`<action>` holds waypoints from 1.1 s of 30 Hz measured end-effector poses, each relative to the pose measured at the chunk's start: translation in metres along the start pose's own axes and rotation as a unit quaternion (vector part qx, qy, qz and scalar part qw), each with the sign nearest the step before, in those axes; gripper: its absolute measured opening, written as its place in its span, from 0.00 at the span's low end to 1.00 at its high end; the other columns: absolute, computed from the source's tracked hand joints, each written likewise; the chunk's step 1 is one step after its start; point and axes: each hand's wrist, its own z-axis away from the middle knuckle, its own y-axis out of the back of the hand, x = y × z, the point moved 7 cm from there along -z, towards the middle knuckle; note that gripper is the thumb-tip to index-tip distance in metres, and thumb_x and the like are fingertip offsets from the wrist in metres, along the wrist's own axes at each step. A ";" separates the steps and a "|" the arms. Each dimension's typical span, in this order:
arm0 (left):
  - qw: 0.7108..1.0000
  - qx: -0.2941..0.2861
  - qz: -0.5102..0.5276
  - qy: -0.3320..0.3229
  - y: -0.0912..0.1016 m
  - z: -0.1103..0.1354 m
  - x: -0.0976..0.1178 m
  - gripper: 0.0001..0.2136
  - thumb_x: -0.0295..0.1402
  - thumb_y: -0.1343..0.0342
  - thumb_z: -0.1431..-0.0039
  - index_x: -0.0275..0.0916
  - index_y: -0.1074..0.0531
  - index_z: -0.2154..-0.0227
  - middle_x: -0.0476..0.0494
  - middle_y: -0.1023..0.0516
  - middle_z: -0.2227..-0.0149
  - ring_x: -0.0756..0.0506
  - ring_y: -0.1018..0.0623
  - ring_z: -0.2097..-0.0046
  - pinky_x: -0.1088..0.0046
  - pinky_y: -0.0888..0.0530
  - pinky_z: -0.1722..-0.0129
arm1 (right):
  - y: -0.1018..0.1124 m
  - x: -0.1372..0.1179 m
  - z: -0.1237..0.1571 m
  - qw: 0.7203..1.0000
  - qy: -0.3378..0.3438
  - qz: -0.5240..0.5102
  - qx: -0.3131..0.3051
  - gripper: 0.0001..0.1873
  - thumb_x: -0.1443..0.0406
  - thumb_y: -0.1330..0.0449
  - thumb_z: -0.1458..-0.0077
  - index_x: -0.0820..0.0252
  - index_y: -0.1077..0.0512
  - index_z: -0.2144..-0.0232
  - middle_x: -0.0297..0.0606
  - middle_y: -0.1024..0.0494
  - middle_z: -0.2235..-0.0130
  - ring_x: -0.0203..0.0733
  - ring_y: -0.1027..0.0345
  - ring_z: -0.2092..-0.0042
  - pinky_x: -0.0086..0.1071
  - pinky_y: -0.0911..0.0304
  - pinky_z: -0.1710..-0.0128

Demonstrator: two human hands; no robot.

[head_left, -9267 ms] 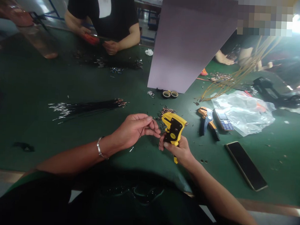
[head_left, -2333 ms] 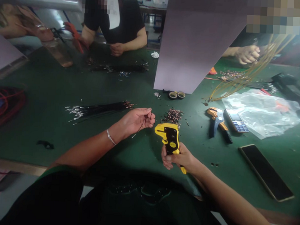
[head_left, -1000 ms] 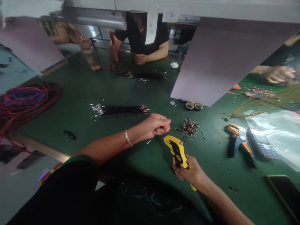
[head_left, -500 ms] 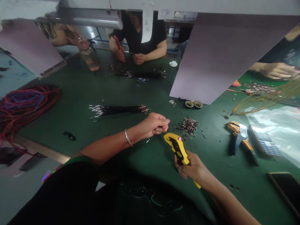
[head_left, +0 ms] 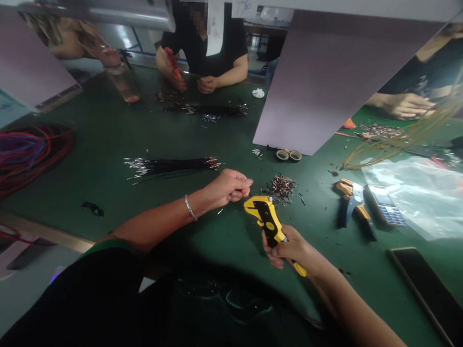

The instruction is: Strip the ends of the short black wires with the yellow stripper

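My left hand [head_left: 231, 186] is closed in a pinch over the table, thumb against fingers. Whatever its fingertips hold is too small to make out. My right hand [head_left: 285, 246] grips yellow-and-black crimping pliers [head_left: 268, 221], whose head points up and left, close to my left fingertips. Just beyond the pliers lies a pile of short dark and copper-coloured wire bits [head_left: 282, 187]. Left of my left hand lies a bundle of black wires [head_left: 174, 164], with silvery ends at the left and coppery ends at the right.
Two tape rolls [head_left: 288, 155] stand by a grey divider [head_left: 335, 76]. Orange-and-blue pliers [head_left: 353, 202], a keypad phone [head_left: 385, 205], a smartphone [head_left: 428, 292] and a plastic bag [head_left: 426, 197] lie right. Red and blue wire coils [head_left: 25, 151] lie left. Across the table a person holds a red tool [head_left: 172, 62].
My view has shifted slightly, so the scene sits further left and up. The head of the crimping pliers has turned a little to the left. My left hand keeps its pinch.
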 end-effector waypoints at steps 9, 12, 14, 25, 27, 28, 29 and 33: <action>1.000 -0.001 -0.008 0.005 -0.002 -0.002 -0.003 0.16 0.27 0.42 0.42 0.33 0.34 0.84 0.47 0.31 0.83 0.60 0.45 0.85 0.80 0.53 0.86 | -0.016 -0.009 0.006 0.999 -0.018 -0.015 -0.025 0.08 0.73 0.43 0.68 0.62 0.33 0.77 0.29 0.33 0.83 0.30 0.44 0.84 0.27 0.44 0.84; 1.000 -0.008 -0.011 0.009 -0.003 -0.002 -0.004 0.16 0.27 0.42 0.42 0.32 0.34 0.85 0.47 0.32 0.83 0.60 0.45 0.85 0.81 0.53 0.86 | -0.018 -0.008 0.005 1.000 -0.008 0.008 -0.012 0.07 0.73 0.44 0.68 0.62 0.34 0.78 0.27 0.35 0.85 0.30 0.44 0.84 0.27 0.44 0.84; 1.000 -0.012 -0.007 0.011 -0.004 -0.002 -0.005 0.16 0.27 0.43 0.41 0.33 0.34 0.85 0.48 0.33 0.83 0.60 0.46 0.85 0.81 0.53 0.85 | -0.016 -0.007 0.003 1.000 0.007 0.005 -0.001 0.08 0.73 0.45 0.68 0.62 0.35 0.79 0.26 0.35 0.85 0.30 0.44 0.84 0.26 0.44 0.84; 1.000 0.016 0.015 0.011 0.002 -0.004 -0.001 0.16 0.27 0.40 0.44 0.33 0.35 0.85 0.46 0.32 0.83 0.60 0.45 0.84 0.81 0.53 0.85 | -0.011 0.003 -0.007 0.997 0.040 -0.067 0.026 0.07 0.73 0.43 0.68 0.62 0.33 0.79 0.27 0.34 0.85 0.30 0.45 0.86 0.26 0.45 0.87; 1.000 0.024 0.014 0.010 0.002 -0.003 0.000 0.16 0.27 0.40 0.44 0.33 0.36 0.85 0.46 0.32 0.83 0.60 0.45 0.85 0.81 0.53 0.85 | -0.011 0.003 -0.008 0.997 0.036 -0.063 0.027 0.07 0.73 0.42 0.67 0.62 0.34 0.79 0.26 0.34 0.86 0.29 0.45 0.86 0.26 0.45 0.87; 1.000 0.027 0.013 0.011 0.002 -0.003 0.000 0.16 0.27 0.40 0.44 0.33 0.36 0.85 0.46 0.32 0.83 0.60 0.45 0.85 0.81 0.53 0.85 | -0.010 0.003 -0.008 0.997 0.037 -0.058 0.029 0.07 0.73 0.42 0.67 0.62 0.34 0.79 0.26 0.34 0.86 0.29 0.45 0.86 0.26 0.45 0.87; 0.999 0.029 0.012 0.010 0.002 -0.003 0.000 0.17 0.27 0.39 0.44 0.33 0.36 0.85 0.47 0.32 0.83 0.61 0.45 0.85 0.82 0.53 0.85 | -0.010 0.004 -0.009 0.997 0.038 -0.054 0.031 0.07 0.73 0.42 0.67 0.62 0.34 0.79 0.26 0.34 0.86 0.29 0.45 0.86 0.25 0.45 0.87; 0.999 0.035 0.009 0.007 0.002 -0.003 0.000 0.17 0.27 0.39 0.44 0.33 0.37 0.85 0.47 0.33 0.83 0.61 0.45 0.85 0.82 0.53 0.86 | -0.007 0.008 -0.013 0.997 0.046 -0.055 0.034 0.07 0.74 0.43 0.67 0.62 0.33 0.78 0.25 0.34 0.86 0.29 0.45 0.86 0.25 0.45 0.87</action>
